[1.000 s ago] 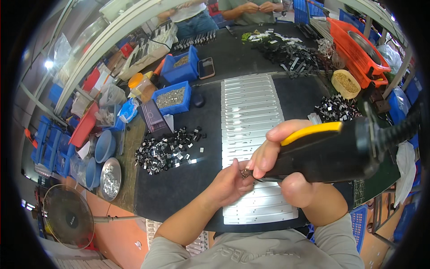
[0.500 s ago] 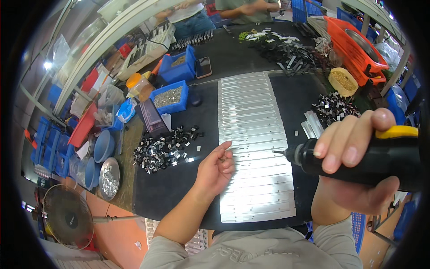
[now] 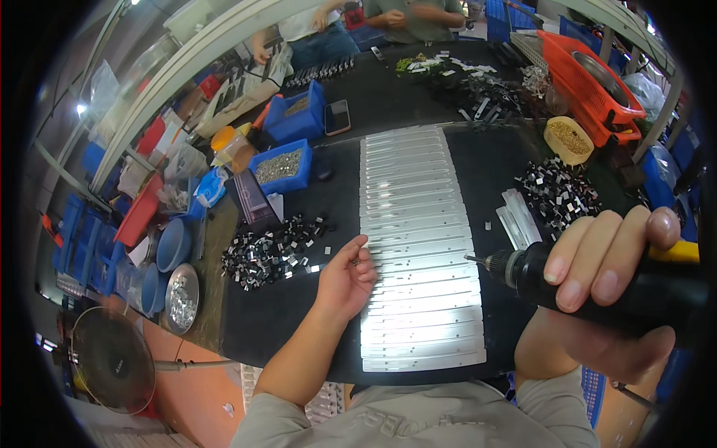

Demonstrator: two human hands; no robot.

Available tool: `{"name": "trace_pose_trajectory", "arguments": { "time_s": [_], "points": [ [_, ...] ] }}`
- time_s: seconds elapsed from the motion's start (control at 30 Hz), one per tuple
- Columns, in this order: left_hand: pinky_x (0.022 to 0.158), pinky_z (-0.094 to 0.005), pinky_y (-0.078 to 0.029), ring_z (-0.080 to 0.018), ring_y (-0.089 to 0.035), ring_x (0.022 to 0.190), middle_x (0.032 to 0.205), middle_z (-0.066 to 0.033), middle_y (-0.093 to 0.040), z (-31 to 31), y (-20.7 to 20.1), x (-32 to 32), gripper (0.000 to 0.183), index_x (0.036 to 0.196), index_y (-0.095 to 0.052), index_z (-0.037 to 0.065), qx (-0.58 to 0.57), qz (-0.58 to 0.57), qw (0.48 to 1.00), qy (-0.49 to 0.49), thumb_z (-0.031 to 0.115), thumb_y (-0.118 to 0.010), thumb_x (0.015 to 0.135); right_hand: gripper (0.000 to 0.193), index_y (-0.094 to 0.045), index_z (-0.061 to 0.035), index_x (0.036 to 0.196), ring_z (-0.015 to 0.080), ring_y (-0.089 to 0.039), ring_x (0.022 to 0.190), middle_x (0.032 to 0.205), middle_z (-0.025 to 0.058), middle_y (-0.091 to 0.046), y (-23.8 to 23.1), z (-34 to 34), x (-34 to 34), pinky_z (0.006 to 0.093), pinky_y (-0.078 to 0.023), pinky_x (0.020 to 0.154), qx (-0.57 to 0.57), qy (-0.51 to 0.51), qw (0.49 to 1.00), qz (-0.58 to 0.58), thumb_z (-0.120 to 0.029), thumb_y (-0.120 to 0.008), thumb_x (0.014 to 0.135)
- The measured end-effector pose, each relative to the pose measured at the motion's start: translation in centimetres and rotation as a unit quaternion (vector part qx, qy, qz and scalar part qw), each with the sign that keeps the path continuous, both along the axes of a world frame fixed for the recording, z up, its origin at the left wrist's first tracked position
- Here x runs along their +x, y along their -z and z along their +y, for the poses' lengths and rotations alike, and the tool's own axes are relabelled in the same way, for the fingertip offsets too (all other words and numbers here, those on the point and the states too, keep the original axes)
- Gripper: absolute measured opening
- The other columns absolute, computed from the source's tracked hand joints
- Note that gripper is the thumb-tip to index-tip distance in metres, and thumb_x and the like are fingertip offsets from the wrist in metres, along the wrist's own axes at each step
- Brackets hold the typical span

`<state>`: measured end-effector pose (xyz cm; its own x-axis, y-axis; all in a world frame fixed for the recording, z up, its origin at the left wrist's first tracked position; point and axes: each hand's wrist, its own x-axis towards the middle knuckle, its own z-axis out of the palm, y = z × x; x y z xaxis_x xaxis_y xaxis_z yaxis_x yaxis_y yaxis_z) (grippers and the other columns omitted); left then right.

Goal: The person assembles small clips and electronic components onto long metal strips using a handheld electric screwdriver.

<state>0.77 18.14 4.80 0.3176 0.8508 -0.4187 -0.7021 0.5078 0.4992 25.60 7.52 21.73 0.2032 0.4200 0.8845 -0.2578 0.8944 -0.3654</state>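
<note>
My right hand (image 3: 605,261) is wrapped round a black electric screwdriver (image 3: 534,272) with a yellow part at its back. Its thin bit points left over the right edge of a long column of silver metal strips (image 3: 422,299), laid side by side on the black mat. At the strips' left edge my left hand (image 3: 347,280) is closed with curled fingers. Something tiny may sit between thumb and fingers, too small to name. Small black and silver pieces (image 3: 272,250) lie heaped left of that hand. Another such heap (image 3: 556,190) lies beyond the screwdriver.
A few loose strips (image 3: 517,220) lie right of the column. Blue bins (image 3: 302,179) with small metal parts, a phone (image 3: 337,118) and a yellow tub (image 3: 569,140) stand farther back. Orange baskets (image 3: 590,82) are at the far right. Two people work across the table.
My left hand has shifted slightly left. The screwdriver in my right hand has moved a little right and down. The whole view has shifted slightly.
</note>
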Motion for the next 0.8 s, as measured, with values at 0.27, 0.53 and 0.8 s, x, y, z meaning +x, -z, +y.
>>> {"name": "trace_pose_trajectory", "arguments": {
  "time_s": [0.27,0.53,0.8],
  "points": [
    [0.052,-0.0213,-0.036,-0.0087,-0.043,0.06,0.076,-0.0018,-0.054,1.8,1.1,-1.4,0.016,0.108,-0.057,0.003,0.036,-0.013,0.999,-0.037,0.012,-0.055,0.095,0.063,-0.037,0.0042,0.123,0.0154,-0.051,0.066,0.083,0.0069,-0.048,-0.5,-0.7,0.1,0.0296,-0.044,0.064,-0.012,-0.008,0.999,0.04,-0.04,-0.065,0.087],
    [0.052,-0.022,-0.032,-0.0081,-0.04,0.061,0.078,-0.0009,-0.051,1.2,2.8,-3.1,0.02,0.11,-0.058,0.0,0.053,-0.005,0.996,-0.072,0.012,-0.05,0.096,0.064,-0.041,0.0036,0.125,0.0149,-0.052,0.061,0.08,0.0063,-0.05,-0.1,-1.4,-1.5,0.0296,-0.047,0.061,-0.048,0.01,0.997,0.053,-0.045,-0.06,0.087],
    [0.054,-0.0224,-0.037,-0.0091,-0.044,0.063,0.079,-0.0026,-0.052,0.0,1.1,-1.4,0.023,0.113,-0.057,0.001,0.067,0.003,0.997,-0.038,0.009,-0.05,0.093,0.073,-0.036,0.0049,0.13,0.0146,-0.052,0.061,0.08,0.0049,-0.051,1.0,-0.1,-1.0,0.0294,-0.044,0.059,-0.1,-0.007,0.995,0.028,-0.051,-0.057,0.089]
  ]
}}
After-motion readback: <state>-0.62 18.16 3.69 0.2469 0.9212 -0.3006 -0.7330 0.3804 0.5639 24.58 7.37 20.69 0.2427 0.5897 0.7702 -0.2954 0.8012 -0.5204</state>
